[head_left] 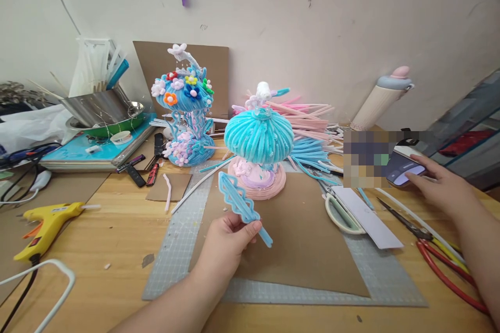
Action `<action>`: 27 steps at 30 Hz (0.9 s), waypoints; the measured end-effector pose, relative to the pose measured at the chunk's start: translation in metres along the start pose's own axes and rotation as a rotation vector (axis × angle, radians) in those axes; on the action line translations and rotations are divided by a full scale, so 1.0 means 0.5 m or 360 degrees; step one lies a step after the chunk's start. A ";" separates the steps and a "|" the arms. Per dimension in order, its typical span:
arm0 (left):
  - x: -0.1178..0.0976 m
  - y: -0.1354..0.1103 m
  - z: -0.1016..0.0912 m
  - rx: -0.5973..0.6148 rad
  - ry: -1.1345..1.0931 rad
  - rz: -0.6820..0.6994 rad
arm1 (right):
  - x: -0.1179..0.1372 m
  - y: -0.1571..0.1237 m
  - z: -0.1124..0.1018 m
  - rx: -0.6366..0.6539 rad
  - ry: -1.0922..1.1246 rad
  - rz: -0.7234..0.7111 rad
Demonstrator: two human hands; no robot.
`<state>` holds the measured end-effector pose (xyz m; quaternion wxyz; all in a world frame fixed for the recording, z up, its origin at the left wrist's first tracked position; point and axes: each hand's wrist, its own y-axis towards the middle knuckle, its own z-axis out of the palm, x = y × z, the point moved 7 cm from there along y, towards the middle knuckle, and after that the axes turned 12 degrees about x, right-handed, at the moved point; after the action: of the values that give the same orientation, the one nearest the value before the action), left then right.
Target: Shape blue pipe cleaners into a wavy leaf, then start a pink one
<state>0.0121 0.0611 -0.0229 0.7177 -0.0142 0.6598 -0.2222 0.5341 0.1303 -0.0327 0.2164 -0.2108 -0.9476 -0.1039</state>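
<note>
Fingers closed: left hand pinches blue piece, right hand grips phone; checking step likely, steady hold required next.

No words or numbers can be read. The small label on the yellow plastic glue gun is too tiny to make out, and the content on the lit screen of the rectangular pale-edged phone is blurred.
</note>
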 end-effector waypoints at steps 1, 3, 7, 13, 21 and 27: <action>0.000 0.000 0.000 0.0005 0.0000 -0.0003 | -0.002 0.001 0.001 0.0003 -0.0003 0.0000; -0.001 0.000 0.000 0.0010 -0.0016 0.0009 | -0.005 0.003 0.001 0.0004 -0.0012 0.0010; -0.007 -0.002 0.005 0.0035 -0.0066 0.0048 | -0.004 0.003 0.001 0.0009 -0.0007 0.0001; -0.009 -0.002 0.007 0.0037 -0.0047 0.0049 | 0.000 -0.002 -0.002 -0.0005 -0.0010 0.0014; -0.012 -0.006 0.004 0.0005 0.0005 0.0049 | 0.000 0.001 0.000 -0.0010 -0.0011 -0.0003; -0.014 -0.008 0.004 -0.0034 -0.0006 0.0037 | 0.012 -0.003 -0.005 -0.0040 -0.0050 -0.0064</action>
<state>0.0124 0.0592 -0.0150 0.7213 -0.0146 0.6608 -0.2069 0.5296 0.1301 -0.0278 0.1967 -0.1960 -0.9535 -0.1169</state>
